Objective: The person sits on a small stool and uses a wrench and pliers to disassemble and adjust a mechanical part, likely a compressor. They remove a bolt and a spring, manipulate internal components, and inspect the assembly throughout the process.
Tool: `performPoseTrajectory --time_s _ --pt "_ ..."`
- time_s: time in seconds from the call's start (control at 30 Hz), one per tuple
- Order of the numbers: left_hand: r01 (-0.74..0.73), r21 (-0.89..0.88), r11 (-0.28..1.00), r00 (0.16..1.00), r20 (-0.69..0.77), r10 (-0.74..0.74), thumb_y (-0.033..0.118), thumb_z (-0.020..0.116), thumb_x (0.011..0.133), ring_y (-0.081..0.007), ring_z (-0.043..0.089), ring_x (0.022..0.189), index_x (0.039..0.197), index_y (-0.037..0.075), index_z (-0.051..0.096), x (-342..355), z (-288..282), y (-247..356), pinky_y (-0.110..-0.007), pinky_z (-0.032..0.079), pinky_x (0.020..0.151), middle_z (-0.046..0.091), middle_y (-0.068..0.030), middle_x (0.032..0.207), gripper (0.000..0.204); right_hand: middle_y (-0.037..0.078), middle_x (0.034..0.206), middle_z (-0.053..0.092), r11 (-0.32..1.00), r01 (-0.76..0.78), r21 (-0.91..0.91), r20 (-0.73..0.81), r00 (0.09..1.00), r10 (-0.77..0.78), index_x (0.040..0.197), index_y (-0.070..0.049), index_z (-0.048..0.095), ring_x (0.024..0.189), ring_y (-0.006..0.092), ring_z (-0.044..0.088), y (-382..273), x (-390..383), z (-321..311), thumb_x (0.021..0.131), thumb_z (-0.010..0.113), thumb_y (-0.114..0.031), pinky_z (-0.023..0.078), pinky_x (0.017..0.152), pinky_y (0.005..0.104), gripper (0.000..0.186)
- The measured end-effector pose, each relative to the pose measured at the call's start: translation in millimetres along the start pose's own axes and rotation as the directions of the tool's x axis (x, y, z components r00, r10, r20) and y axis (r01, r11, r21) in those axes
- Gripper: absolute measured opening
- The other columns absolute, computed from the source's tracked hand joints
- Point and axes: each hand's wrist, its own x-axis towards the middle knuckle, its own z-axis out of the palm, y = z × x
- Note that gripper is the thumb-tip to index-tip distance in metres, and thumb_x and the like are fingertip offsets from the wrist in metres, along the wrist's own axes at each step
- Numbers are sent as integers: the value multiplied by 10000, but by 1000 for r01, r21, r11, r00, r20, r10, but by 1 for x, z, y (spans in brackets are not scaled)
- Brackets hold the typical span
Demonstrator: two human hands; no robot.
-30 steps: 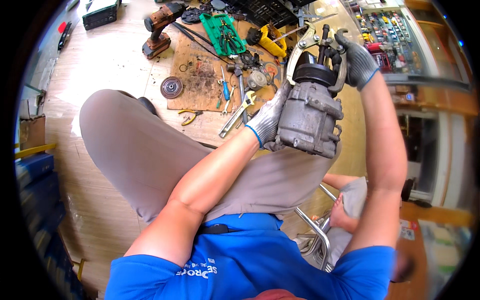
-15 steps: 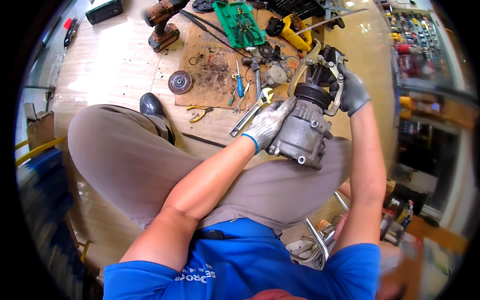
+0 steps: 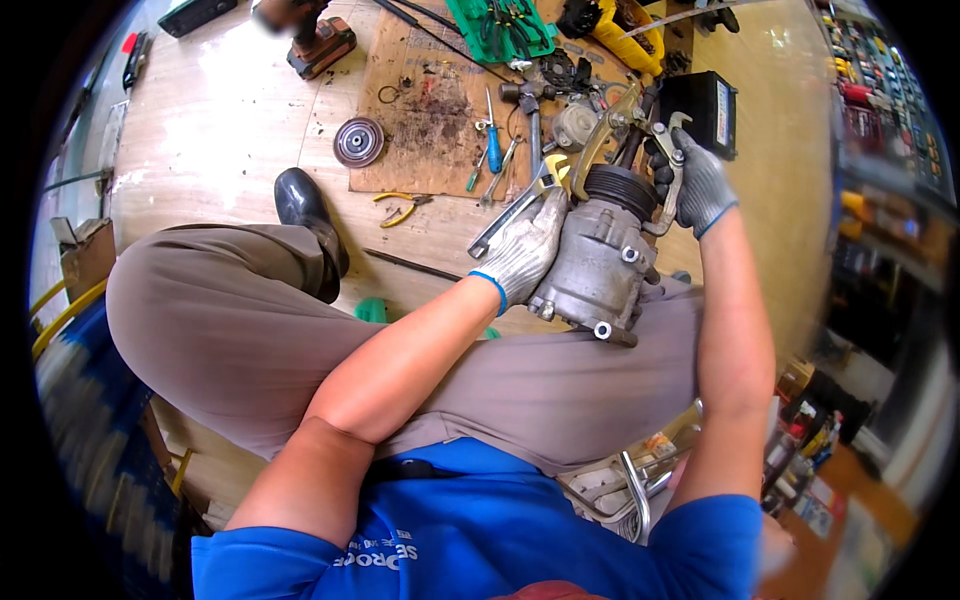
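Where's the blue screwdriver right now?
In the head view, the blue screwdriver lies on the cardboard, near the top middle, left of the hammer and beyond the left hand.

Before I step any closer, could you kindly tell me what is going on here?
With the gloved left hand, a person steadies a grey compressor over the right thigh. The gloved right hand grips a gear puller whose arms straddle the compressor's black grooved pulley, still in place. A hammer and a blue-handled screwdriver lie on the cardboard beyond.
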Motion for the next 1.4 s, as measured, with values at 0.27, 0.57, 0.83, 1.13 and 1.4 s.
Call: performPoseTrajectory --time_s 0.27,0.57,0.83,1.13,1.4 --pt "266 -453 851 964 117 -239 557 382 1024 -177 541 1175 1411 47 513 9 8 -10 -319 430 1017 574 -130 1356 654 36 639 614 1000 -8 17 -31 999 9 867 -89 647 476 140 542 4 4 -1 1018 501 -367 446 429 289 348" --pt "-1 -168 986 1000 7 2 459 278 1059 -410 576 1137 1308 24 559 -3 -2 2 -427 421 998 592 -285 1263 575 33 630 606 1000 -19 -10 -53 998 19 877 -86 654 479 144 540 10 7 -4 1016 506 -384 445 434 289 360" --pt "-155 87 984 986 -50 160 336 258 1066 -435 594 1077 1350 72 483 -1 1 -13 -489 468 913 611 -270 1203 448 31 630 611 1000 13 4 -104 995 -13 907 -71 662 475 146 542 11 6 6 1016 504 -386 444 432 290 369" --pt "271 -540 797 963 164 -216 572 380 1015 -211 574 1145 1374 37 533 14 5 -25 -341 452 983 599 -142 1314 662 63 666 600 999 54 8 -83 995 -53 913 -93 606 532 181 571 7 -3 9 1006 527 -373 488 480 356 305" --pt "551 -802 231 831 503 -238 551 459 1001 -250 659 1038 1326 89 556 21 7 -30 -411 565 883 642 -116 1236 573 56 733 612 987 90 129 -52 995 -84 941 -72 605 643 188 618 1 -14 26 1010 528 -260 517 578 347 214"
